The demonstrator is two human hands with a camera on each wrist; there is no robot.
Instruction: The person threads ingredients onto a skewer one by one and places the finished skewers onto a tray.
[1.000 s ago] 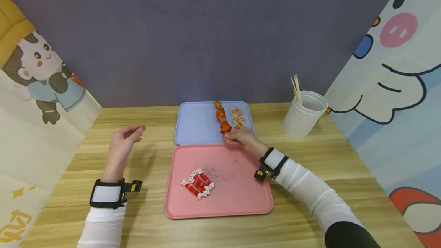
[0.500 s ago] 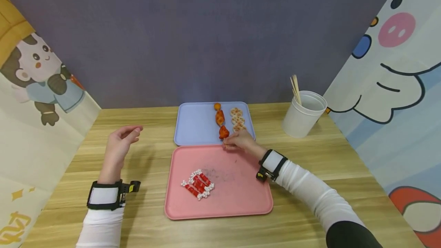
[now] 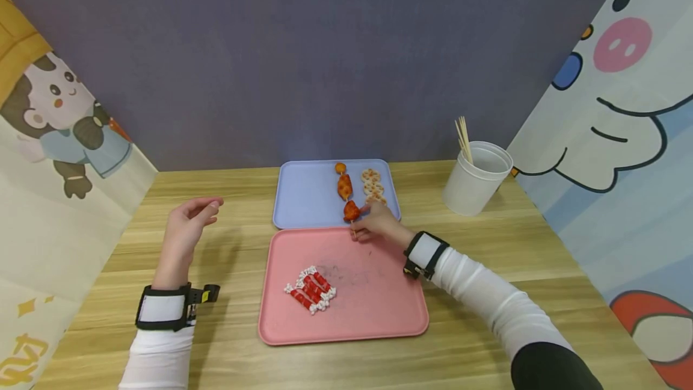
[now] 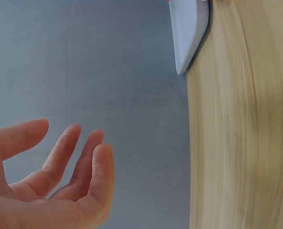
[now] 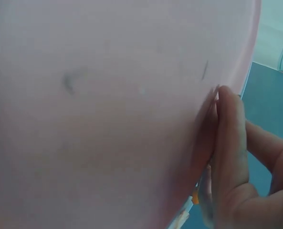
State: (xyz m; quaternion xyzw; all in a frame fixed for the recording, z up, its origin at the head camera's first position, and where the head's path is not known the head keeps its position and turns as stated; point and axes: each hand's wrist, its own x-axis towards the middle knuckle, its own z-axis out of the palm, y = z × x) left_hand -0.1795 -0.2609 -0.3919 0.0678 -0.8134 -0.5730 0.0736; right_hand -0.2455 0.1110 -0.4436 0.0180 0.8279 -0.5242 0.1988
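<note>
A skewer (image 3: 344,188) with several orange-red pieces lies lengthwise on the blue tray (image 3: 303,197). Its bare stick end points toward the pink tray (image 3: 390,312). My right hand (image 3: 376,221) holds that stick end between thumb and fingers, one fingertip close to the lowest red piece. In the right wrist view the fingers (image 5: 232,143) appear right at the pink tray's edge, and the skewer is mostly hidden. My left hand (image 3: 186,224) hovers over the table at the left, holding nothing. Its fingers are loosely bent and apart in the left wrist view.
Pale flower-shaped slices (image 3: 371,185) form a row on the blue tray's right side. Red pieces with white knobbly ends (image 3: 311,289) lie together on the pink tray. A white bucket (image 3: 473,182) with thin sticks (image 3: 464,139) stands at right. A grey wall (image 3: 325,65) rises behind.
The skewer has come slightly toward me on the blue tray. My right hand's fingers have spread wider around its stick end. The left hand has barely moved.
</note>
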